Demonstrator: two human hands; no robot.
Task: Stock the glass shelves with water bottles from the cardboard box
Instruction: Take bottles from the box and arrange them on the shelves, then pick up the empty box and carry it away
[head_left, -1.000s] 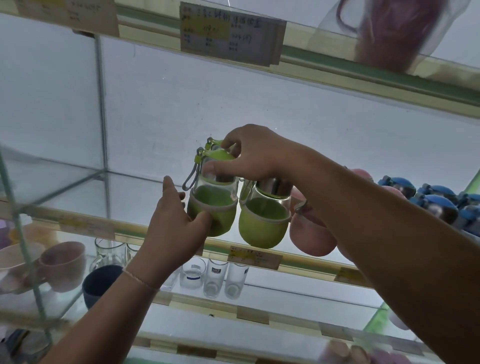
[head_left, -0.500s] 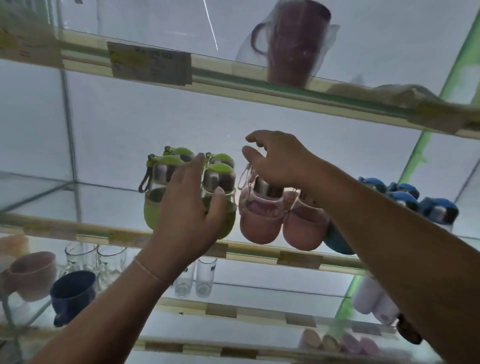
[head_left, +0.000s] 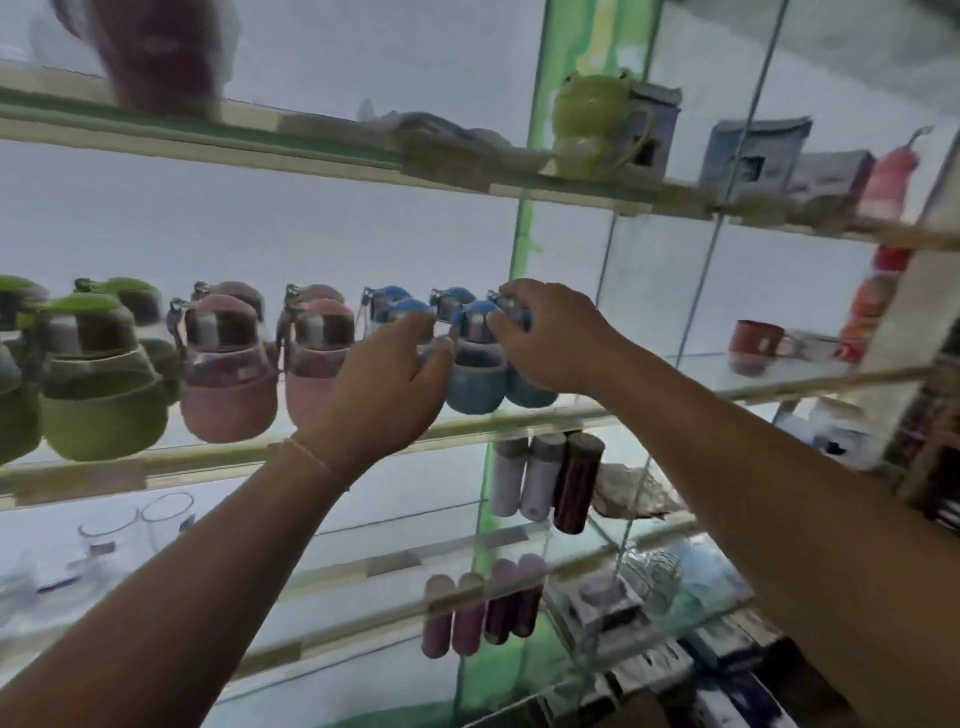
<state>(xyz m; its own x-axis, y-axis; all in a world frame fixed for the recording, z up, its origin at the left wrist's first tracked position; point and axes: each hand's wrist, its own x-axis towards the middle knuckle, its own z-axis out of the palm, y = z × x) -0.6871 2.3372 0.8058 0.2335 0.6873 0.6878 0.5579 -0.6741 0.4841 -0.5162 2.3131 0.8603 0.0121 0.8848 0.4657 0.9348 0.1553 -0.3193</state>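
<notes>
Glass shelf: hands (both) on blue bottles

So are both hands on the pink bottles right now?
No, the left hand and right hand are both at the blue bottles, while the pink bottles stand untouched further left on the shelf.

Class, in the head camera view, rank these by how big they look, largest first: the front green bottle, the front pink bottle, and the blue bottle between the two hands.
1. Front green bottle
2. Front pink bottle
3. Blue bottle

The shapes match; the wide-angle view may cause the difference.
</notes>
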